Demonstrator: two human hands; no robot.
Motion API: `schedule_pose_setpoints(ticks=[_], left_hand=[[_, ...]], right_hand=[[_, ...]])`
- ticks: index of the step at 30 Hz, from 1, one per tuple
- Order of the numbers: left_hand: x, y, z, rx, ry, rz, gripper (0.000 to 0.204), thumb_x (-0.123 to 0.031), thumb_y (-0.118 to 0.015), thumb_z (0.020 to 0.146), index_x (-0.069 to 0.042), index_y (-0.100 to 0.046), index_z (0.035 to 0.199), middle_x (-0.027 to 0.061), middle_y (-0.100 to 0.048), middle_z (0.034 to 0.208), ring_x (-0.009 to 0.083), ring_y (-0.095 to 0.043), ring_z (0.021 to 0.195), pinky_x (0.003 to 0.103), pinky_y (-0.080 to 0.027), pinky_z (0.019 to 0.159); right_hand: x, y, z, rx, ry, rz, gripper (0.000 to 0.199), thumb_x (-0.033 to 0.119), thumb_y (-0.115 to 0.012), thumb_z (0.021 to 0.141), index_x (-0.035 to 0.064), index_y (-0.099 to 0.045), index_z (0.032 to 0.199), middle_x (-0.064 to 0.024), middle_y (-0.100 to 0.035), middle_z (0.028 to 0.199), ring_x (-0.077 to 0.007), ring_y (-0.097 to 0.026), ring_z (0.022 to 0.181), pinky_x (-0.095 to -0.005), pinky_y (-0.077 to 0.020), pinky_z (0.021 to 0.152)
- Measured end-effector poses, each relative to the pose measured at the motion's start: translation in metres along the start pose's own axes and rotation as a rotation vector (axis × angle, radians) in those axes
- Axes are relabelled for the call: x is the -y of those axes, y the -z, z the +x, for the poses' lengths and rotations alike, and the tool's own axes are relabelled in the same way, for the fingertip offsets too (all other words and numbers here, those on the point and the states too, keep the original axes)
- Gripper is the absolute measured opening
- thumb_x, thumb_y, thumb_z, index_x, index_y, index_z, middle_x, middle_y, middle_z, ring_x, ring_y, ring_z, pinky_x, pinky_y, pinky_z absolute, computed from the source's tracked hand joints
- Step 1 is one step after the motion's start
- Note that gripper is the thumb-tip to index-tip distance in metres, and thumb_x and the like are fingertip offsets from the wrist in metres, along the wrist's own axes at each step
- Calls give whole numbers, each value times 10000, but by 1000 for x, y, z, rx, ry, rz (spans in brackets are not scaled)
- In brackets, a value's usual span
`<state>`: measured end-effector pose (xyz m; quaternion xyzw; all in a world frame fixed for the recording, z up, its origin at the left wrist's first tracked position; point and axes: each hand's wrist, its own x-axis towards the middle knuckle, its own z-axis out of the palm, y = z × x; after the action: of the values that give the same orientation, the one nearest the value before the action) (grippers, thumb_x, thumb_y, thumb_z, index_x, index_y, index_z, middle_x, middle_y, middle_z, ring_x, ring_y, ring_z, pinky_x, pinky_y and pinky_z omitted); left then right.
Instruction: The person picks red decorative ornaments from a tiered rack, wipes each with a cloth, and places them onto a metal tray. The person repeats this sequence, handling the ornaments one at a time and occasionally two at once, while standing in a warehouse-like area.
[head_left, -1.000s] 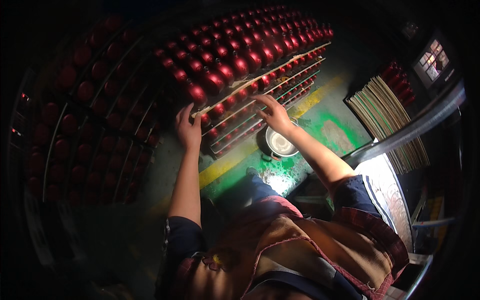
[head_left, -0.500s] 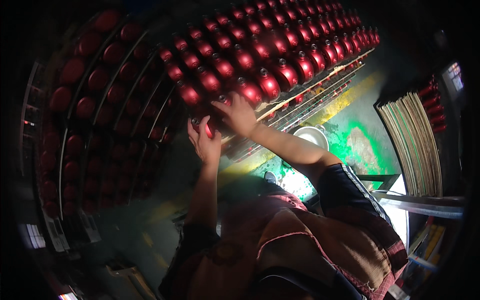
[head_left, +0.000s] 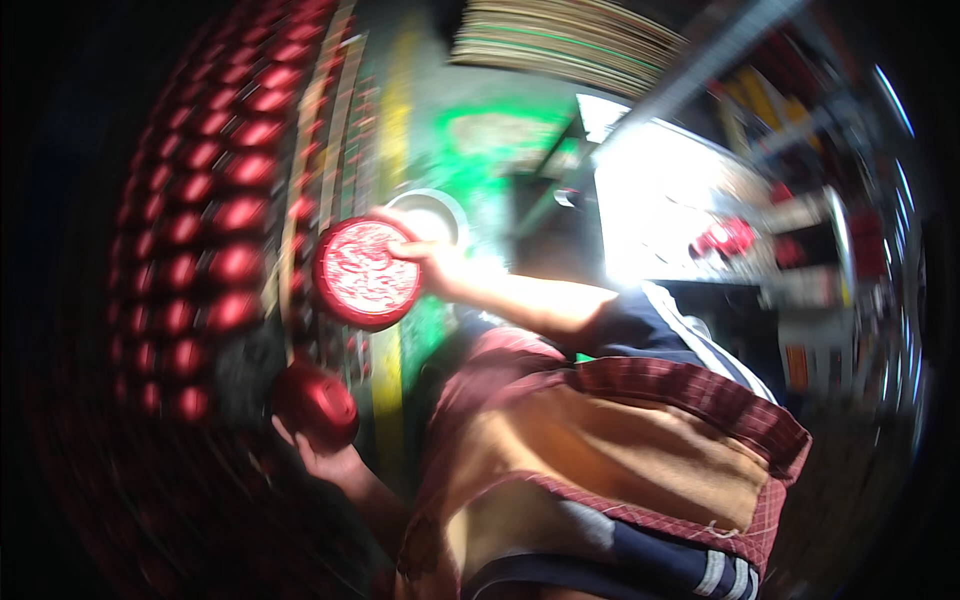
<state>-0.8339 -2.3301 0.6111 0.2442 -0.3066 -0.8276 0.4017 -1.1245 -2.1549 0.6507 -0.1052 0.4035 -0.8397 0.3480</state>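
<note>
My right hand [head_left: 428, 262] is closed on a red fire extinguisher cylinder [head_left: 368, 278]; its round base faces up and is brightly lit, with a mottled pattern. Lower left, my left hand [head_left: 325, 460] cups a second red cylinder [head_left: 316, 405], which lies tilted and dark in the shade. Some fingers of both hands are hidden behind the cylinders. To the left stand rows of similar red cylinders [head_left: 235, 212] on a wooden-edged stack, smeared by motion. The two held cylinders are apart from each other.
A pale round basin [head_left: 450, 212] stands on the floor beyond my right hand. A pile of thin boards [head_left: 560, 45] lies at the top. On the right is a brightly lit worktable [head_left: 650, 200] with red parts [head_left: 728, 238]. A yellow stripe [head_left: 392, 130] runs along the floor.
Both hands have lifted a cylinder from the near end of the rows. My view and body have turned right, so the stack is now at left and the worktable shows.
</note>
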Motion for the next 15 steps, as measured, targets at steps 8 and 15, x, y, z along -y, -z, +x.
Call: schedule_pose_setpoints(ticks=[8,15], left_hand=[[212,-117,114,440,921,-1039,709,-255,-731,867,-136,-420,1492,127,-400,1523,351,-486,1268,458,-570,882],[283,-157,157,512,873,-980,639,-342,-666,899,-117,-463,1461,124,-441,1496,352,-488,1278,415,-599,814]], right_hand=[[51,112,43,-119,-304,846,497,311,-692,901,69,-574,1319,-126,-646,1269,-326,-617,1108,-523,-476,984],[63,141,69,-44,-362,926,406,367,-515,983,63,-638,1223,-159,-678,1219,-334,-649,1096,-546,-496,972]])
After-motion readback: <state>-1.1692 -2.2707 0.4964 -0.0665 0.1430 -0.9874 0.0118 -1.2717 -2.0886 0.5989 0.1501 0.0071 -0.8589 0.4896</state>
